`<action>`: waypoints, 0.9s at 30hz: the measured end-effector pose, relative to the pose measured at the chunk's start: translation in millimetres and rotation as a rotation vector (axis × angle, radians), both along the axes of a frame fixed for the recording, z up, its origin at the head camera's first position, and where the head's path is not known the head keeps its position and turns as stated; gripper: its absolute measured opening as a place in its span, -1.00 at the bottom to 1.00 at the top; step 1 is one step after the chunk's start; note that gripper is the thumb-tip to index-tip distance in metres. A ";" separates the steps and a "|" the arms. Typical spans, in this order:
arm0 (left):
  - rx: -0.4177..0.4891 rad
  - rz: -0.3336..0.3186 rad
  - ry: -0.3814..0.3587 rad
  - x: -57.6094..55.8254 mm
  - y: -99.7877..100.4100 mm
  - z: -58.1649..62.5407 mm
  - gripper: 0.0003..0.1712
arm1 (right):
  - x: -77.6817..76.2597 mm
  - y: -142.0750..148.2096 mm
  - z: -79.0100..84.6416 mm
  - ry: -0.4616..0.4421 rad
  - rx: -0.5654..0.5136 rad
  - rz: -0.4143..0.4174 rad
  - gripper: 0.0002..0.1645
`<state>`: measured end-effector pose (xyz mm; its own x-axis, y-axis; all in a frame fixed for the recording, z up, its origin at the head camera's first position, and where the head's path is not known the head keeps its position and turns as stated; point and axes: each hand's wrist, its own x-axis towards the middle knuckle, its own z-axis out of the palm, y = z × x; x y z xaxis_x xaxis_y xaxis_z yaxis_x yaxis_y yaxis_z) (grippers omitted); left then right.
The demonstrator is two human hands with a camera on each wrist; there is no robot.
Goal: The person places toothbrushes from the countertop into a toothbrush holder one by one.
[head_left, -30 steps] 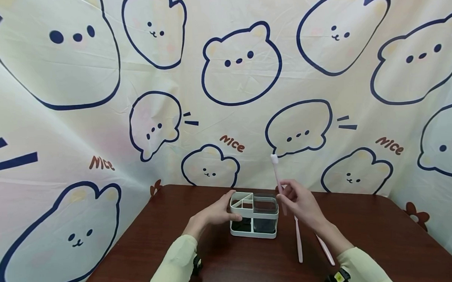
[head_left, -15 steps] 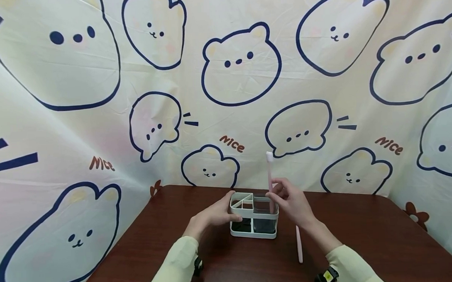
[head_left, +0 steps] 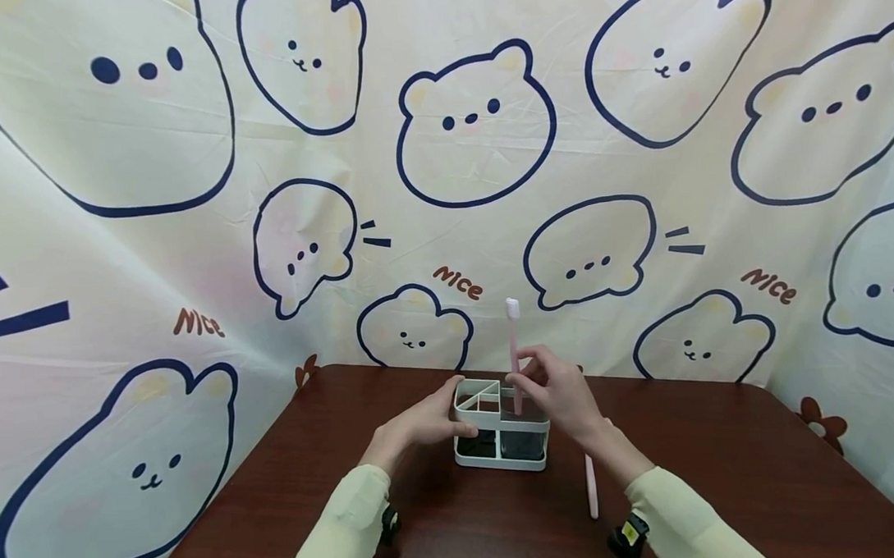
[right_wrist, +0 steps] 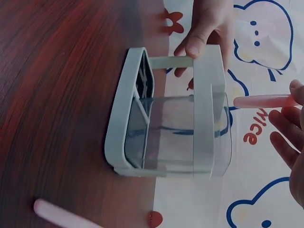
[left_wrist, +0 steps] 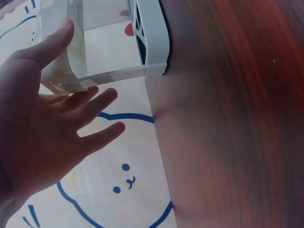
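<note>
My right hand point(head_left: 562, 390) pinches a pink toothbrush point(head_left: 513, 334) by its handle, white bristles up. In the right wrist view, the handle's lower end point(right_wrist: 242, 102) points at the open top of a clear cup point(right_wrist: 175, 133), just outside its rim. That cup sits in the right side of a pale toothbrush holder point(head_left: 501, 462), which stands on the table and has a divided upper tray. My left hand point(head_left: 422, 419) grips the holder's left side, thumb in front and fingers behind. In the left wrist view, the thumb of the left hand point(left_wrist: 42, 109) lies against the upper frame.
Another pink toothbrush point(head_left: 591, 487) lies on the brown table point(head_left: 456, 525) right of the holder, its upper part hidden by my right forearm. A cloth with bear drawings point(head_left: 480, 163) hangs behind the table and along its sides.
My right hand has carried the toothbrush leftward, from beside the holder to over its clear cup. My left hand keeps its grip. The right forearm now covers the second toothbrush lying farther right.
</note>
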<state>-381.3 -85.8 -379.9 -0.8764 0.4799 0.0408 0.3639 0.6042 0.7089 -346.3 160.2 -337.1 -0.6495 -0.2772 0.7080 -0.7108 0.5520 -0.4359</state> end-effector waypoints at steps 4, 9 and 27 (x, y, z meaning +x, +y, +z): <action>0.010 -0.005 -0.005 -1.0 -0.7 0.1 0.10 | -1.4 -10.0 1.5 0.007 -0.010 0.004 -0.66; 0.023 -0.013 -0.013 -2.3 -1.1 -0.3 0.10 | -1.8 -20.9 3.5 0.025 -0.032 -0.011 -0.69; 0.015 -0.031 -0.003 -3.6 -0.3 -0.1 0.07 | -7.4 -32.5 -2.4 -0.029 -0.052 -0.112 -0.75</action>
